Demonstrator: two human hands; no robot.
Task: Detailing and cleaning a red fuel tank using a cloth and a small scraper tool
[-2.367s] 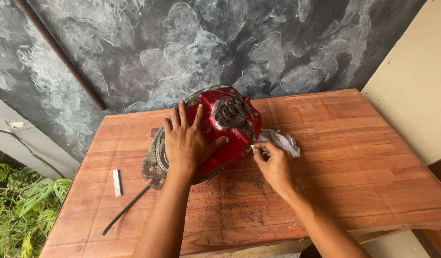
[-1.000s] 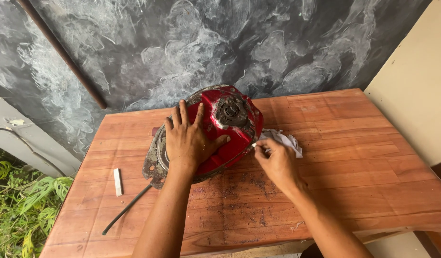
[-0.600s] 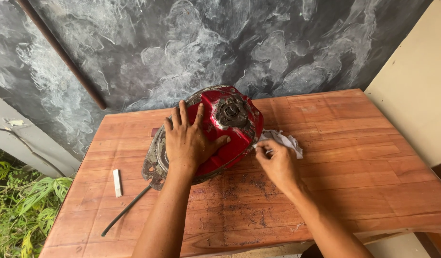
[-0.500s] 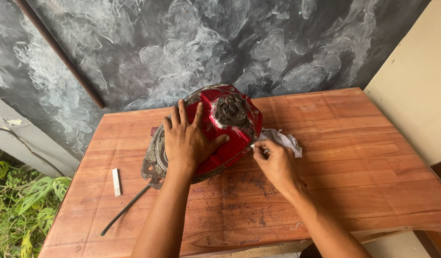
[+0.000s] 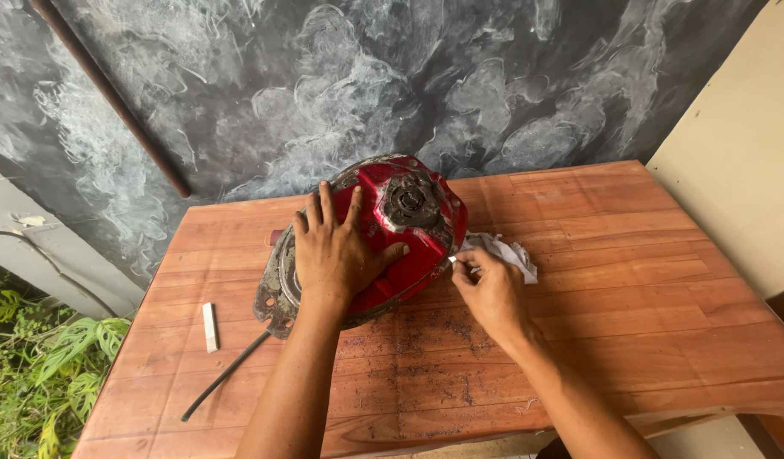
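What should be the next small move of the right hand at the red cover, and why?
Probably a short scrape along the lower edge of the red cover: the right hand pinches a small pale piece at that edge, the left hand presses flat on the cover, and dark crumbs lie on the table.

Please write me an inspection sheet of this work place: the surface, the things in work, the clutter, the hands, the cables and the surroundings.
Surface: wooden table, dark crumbs near the front edge.
Job's things: red metal cover, worn and dirty, lying on the table.
Clutter: crumpled white cloth behind the right hand; small white stick; thin dark rod.
Hands: left hand flat on the cover, fingers spread; right hand pinches a small pale piece against the cover's edge.
Cables: nothing seen.
Surroundings: grey mottled wall, leaning brown pole, green plants at left.
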